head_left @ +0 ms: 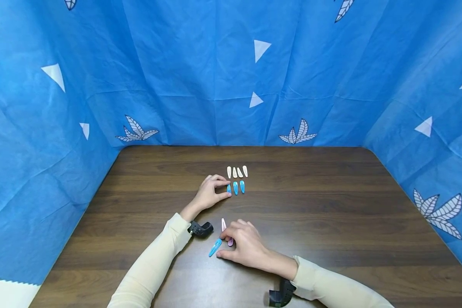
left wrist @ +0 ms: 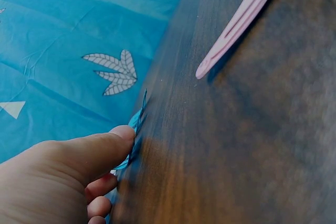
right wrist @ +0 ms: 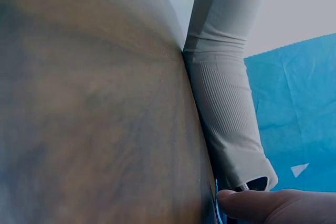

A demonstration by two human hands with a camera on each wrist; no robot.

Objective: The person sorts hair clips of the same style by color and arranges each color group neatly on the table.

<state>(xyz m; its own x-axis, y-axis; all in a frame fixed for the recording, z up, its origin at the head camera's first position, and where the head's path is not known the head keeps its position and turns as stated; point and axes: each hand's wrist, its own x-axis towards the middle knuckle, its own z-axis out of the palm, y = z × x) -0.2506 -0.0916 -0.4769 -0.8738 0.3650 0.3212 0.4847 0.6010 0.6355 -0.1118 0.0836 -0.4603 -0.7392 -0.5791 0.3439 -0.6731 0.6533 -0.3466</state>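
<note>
Near the middle of the table, my left hand [head_left: 209, 192] pinches a blue snap hair clip [head_left: 229, 189] by its ends, thumb at the near end and index finger at the far one. That clip stands at the left of a row with two more blue hair clips [head_left: 238, 187]. In the left wrist view the thumb rests against the clip's edge. Closer to me, my right hand [head_left: 246, 244] holds another blue hair clip [head_left: 215, 247] between thumb and index finger. A pink hair clip [head_left: 223, 223] and a purple one [head_left: 230, 242] lie by its fingers, partly hidden.
Several cream hair clips [head_left: 237, 172] lie in a row just beyond the blue ones. Blue patterned cloth [head_left: 215, 77] hangs around the back and sides of the brown wooden table [head_left: 331, 205]. Each wrist carries a black camera mount [head_left: 201, 229].
</note>
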